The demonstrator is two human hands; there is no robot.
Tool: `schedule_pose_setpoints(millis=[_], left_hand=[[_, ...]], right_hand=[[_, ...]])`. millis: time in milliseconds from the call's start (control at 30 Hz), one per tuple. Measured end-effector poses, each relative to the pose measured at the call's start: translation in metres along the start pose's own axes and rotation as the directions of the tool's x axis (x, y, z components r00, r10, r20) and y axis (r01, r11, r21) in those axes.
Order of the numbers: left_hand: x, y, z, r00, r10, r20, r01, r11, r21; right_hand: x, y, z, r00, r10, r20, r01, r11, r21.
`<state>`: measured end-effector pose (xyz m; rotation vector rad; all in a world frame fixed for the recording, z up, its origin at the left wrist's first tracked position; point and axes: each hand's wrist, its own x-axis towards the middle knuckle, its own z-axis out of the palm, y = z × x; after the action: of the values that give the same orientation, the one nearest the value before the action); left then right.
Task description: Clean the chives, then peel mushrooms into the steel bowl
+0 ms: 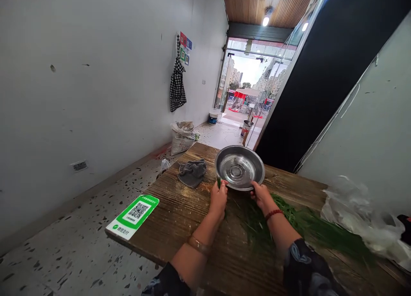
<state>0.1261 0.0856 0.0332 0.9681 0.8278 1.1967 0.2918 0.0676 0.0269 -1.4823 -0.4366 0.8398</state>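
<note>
A round metal basin [239,170] is tilted toward me above the wooden table, its inside shiny and bare. My right hand [261,196] grips its near right rim, thumb on top. My left hand [218,199] is closed at the near left rim, with a few dark green chive leaves [218,182] poking out of the fist. Whether those left fingers also hold the rim I cannot tell. Loose long green chives [298,221], partly blurred, lie spread on the table beneath and to the right of my right hand.
On the wooden table [180,204] are a crumpled grey cloth [192,173], a green payment-code card [135,214] at the left corner and clear plastic bags [349,210] at the right. A white sack [182,137] and buckets [246,128] stand on the floor beyond, toward a glass door.
</note>
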Motion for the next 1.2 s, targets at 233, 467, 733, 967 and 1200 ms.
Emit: schedule_pose_setpoints(millis=[233, 467, 733, 967, 1200], left_hand=[[-0.003, 0.004, 0.002, 0.998, -0.025, 0.050, 0.023, 0.999, 0.034], [-0.002, 0.003, 0.009, 0.989, -0.075, 0.129, 0.068, 0.996, 0.054], [-0.009, 0.003, 0.018, 0.951, -0.061, 0.304, 0.028, 0.993, 0.111], [-0.015, -0.001, 0.024, 0.896, -0.182, 0.405, 0.080, 0.963, 0.256], [-0.014, -0.004, 0.024, 0.903, -0.192, 0.385, 0.091, 0.960, 0.266]], right_hand=[[-0.013, -0.014, 0.014, 0.976, -0.017, 0.219, 0.022, 1.000, -0.021], [-0.045, -0.030, -0.075, 0.973, -0.189, 0.134, 0.203, 0.974, -0.102], [-0.103, 0.010, -0.189, 0.908, -0.420, -0.001, 0.374, 0.809, -0.454], [-0.102, 0.026, -0.199, 0.846, -0.532, -0.044, 0.417, 0.710, -0.567], [-0.092, 0.003, -0.122, 0.641, -0.565, 0.520, 0.735, 0.254, -0.629]])
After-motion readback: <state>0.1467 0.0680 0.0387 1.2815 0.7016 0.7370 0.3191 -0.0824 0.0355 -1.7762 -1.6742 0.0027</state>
